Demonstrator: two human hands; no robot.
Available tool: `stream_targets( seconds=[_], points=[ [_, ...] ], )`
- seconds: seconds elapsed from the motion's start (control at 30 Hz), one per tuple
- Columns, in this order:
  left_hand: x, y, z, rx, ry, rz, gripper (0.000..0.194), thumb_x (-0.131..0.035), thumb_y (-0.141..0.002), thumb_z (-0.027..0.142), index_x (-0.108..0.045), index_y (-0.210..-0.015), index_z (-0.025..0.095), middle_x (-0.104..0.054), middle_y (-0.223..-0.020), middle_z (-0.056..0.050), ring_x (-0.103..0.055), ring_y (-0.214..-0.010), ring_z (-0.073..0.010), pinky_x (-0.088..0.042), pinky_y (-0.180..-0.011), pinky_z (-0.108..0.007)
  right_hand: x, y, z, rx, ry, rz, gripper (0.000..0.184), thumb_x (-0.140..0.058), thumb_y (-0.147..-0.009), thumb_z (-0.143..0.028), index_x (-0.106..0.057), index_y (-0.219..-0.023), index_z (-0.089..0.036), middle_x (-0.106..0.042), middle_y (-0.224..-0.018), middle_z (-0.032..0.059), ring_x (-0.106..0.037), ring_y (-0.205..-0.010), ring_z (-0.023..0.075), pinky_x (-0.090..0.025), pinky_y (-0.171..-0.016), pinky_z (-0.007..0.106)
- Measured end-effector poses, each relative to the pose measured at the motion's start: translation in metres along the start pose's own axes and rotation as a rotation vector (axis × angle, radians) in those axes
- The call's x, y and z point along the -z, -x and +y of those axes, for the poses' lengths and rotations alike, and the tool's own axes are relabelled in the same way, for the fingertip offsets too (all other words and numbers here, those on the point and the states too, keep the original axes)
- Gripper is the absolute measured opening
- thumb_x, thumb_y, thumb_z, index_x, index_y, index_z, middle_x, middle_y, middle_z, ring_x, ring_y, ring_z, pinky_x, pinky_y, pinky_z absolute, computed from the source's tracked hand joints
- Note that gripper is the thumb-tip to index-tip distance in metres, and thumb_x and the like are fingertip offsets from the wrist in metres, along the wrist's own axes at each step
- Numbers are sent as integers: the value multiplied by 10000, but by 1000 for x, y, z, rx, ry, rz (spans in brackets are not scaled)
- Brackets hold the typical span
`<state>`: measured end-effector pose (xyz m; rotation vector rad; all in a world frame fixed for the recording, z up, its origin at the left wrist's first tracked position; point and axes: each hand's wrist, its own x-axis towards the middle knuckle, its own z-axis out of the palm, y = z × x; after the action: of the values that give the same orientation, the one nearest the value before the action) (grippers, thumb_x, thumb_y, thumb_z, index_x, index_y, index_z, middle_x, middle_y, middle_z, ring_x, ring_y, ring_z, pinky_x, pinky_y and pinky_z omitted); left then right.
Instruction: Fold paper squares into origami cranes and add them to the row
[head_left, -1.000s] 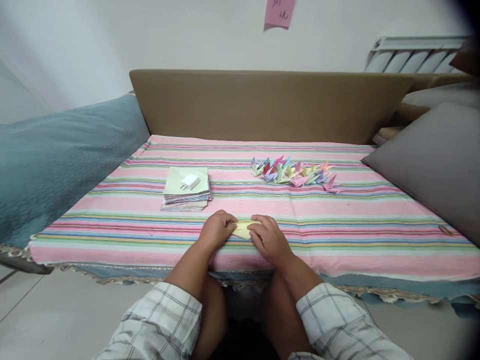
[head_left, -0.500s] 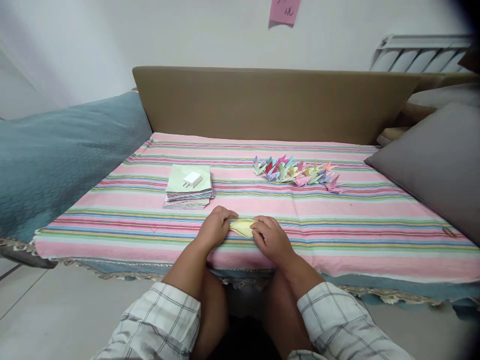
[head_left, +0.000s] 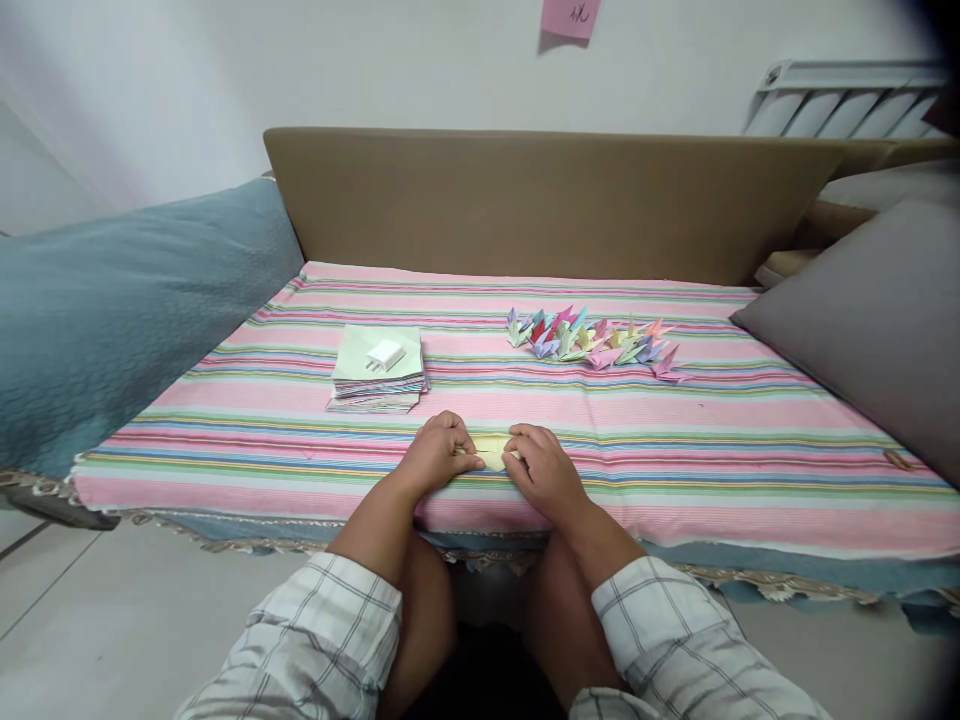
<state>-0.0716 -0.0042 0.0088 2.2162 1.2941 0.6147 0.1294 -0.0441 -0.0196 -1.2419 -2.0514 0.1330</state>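
Note:
Between my two hands lies a small folded piece of yellow origami paper (head_left: 492,452), near the front edge of the seat. My left hand (head_left: 441,450) is closed on its left end, thumb and fingers pinching it. On the opposite end, my right hand (head_left: 541,465) pinches the paper with bent fingers. My fingers cover both ends, so only the middle of the paper shows. A stack of square paper (head_left: 379,390) sits beyond my left hand, with a white charger plug (head_left: 385,355) on top. Several folded paper cranes (head_left: 592,342) in many colours stand beyond my right hand.
A striped cloth (head_left: 247,440) covers the sofa seat. The brown backrest (head_left: 525,205) rises behind it. At the left is a blue-covered armrest (head_left: 142,310); a grey cushion (head_left: 877,320) leans at the right. A small brown object (head_left: 898,459) lies near the cushion.
My left thumb and fingers have shifted onto the near side of the yellow paper, which now shows a crease line across its middle. My right hand stays nearly in place.

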Motion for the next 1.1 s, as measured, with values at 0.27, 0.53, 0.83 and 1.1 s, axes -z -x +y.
stream_targets(
  seconds=[0.27, 0.53, 0.83, 1.1],
  points=[
    [3, 2, 2, 4, -56, 26, 162, -659, -733, 352, -718, -684, 210, -538, -807, -32, -529, -833, -173, -436, -756, -294, -3, 0, 1, 7, 26, 4, 101, -501, -848, -244, -590, -840, -198, -587, -1042, 105, -512, -1032, 241, -428, -903, 406],
    [1, 1, 5, 91, -218, 80, 183, -734, -654, 360, -664, -616, 196, -540, -800, -25, -530, -784, -171, -423, -701, -287, -5, 0, 1, 9, 47, 14, 81, -516, -822, -203, -595, -811, -206, -593, -1033, 96, -524, -1008, 240, -439, -885, 401],
    [2, 1, 3, 106, -264, 110, 238, -757, -617, 315, -561, -669, 190, -525, -746, -3, -507, -735, -172, -389, -648, -277, -6, 0, 1, 13, 38, 22, 86, -527, -820, -197, -611, -825, -210, -589, -1052, 96, -519, -1019, 242, -446, -890, 413],
    [-1, 1, -6, 78, -7, 121, 261, -687, -665, 227, -683, -925, 209, -577, -893, -31, -559, -888, -184, -437, -831, -308, -4, 1, -2, 91, 139, -9, 262, -517, -827, -173, -655, -1044, -222, -457, -1301, 119, -438, -1147, 262, -407, -959, 448]
  ],
)
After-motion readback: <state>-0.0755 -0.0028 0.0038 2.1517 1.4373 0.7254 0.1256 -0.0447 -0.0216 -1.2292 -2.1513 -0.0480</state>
